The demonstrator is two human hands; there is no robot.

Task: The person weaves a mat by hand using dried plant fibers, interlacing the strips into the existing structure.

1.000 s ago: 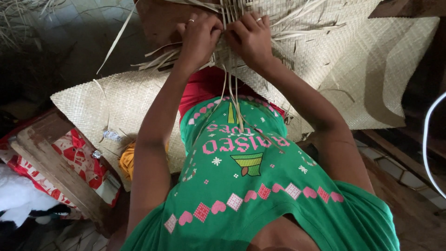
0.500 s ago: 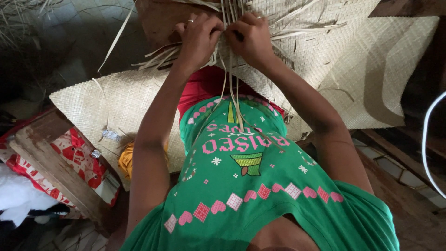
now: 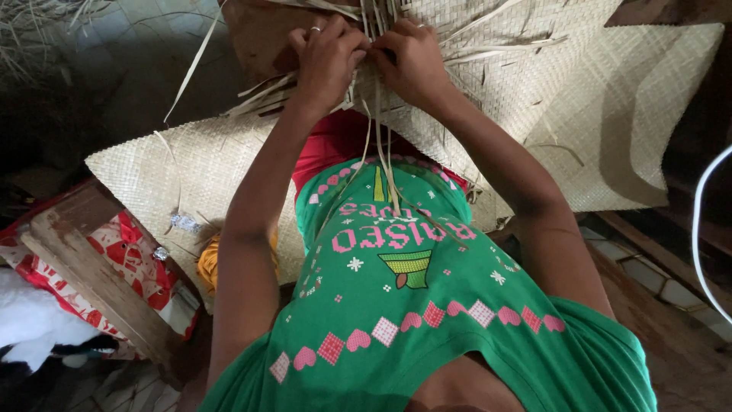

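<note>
A large pale woven mat [image 3: 610, 99] of flat straw strips lies in front of me and over my lap. Both hands meet at its unfinished edge near the top of the view. My left hand [image 3: 326, 57], with a ring on one finger, pinches loose straw strips [image 3: 377, 145] that hang down over my green shirt. My right hand [image 3: 415, 61] grips strips right beside it, fingers curled. More loose strip ends [image 3: 259, 95] stick out to the left of my left hand.
A wooden plank [image 3: 91, 282] and red patterned cloth [image 3: 130, 252] lie at the lower left, with a white fluffy thing [image 3: 30, 320] beside them. Dry straw [image 3: 38, 30] is piled at the top left. A white cable [image 3: 705, 229] curves along the right edge.
Both hands have stayed at the mat's edge, shifting only slightly as the fingers work the strips. The view has barely moved.
</note>
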